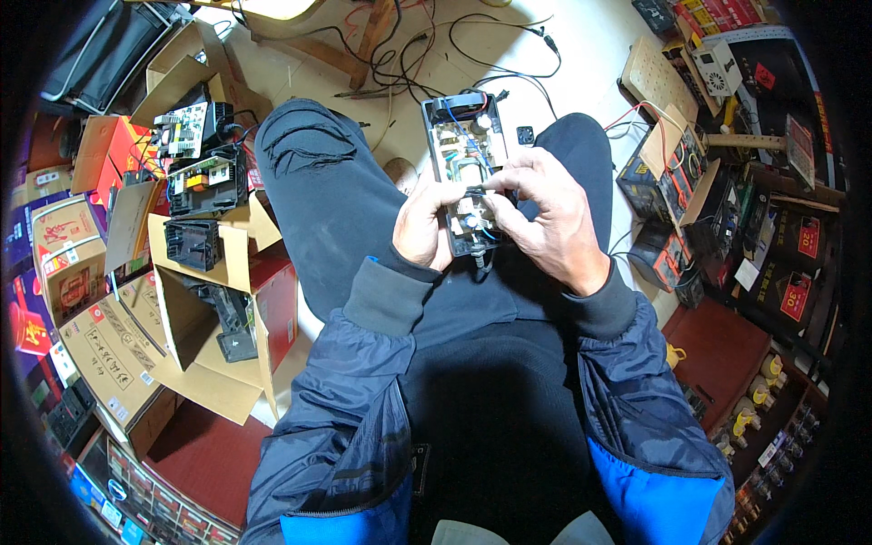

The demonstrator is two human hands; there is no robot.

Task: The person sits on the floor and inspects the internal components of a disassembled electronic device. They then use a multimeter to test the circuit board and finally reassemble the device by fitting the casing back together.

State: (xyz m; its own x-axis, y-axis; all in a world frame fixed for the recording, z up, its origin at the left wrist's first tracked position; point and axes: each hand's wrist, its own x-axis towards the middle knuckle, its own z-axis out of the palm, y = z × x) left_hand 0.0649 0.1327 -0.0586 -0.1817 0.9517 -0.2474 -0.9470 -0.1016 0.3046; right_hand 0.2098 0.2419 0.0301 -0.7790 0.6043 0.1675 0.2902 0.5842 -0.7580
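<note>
An opened battery charger or power supply [460,145], a long black casing with its circuit board bared, is held above my lap between my knees. A small fan [465,102] sits at its far end, and a black cord [481,263] leaves the near end. My left hand [423,222] is closed round the casing's left side, thumb over the board. From the right, my right hand [552,211] reaches over the board with thumb and fingers drawn together near a dark part at its middle. What those fingers pinch is too small and covered to make out.
On the left, an open cardboard box [213,381] holds black casings, with more opened units [207,180] behind it. Tangled black cables [409,64] lie on the floor ahead. Boxes with wires [656,173] and shelves stand at the right. A small black square part [525,135] lies by my right knee.
</note>
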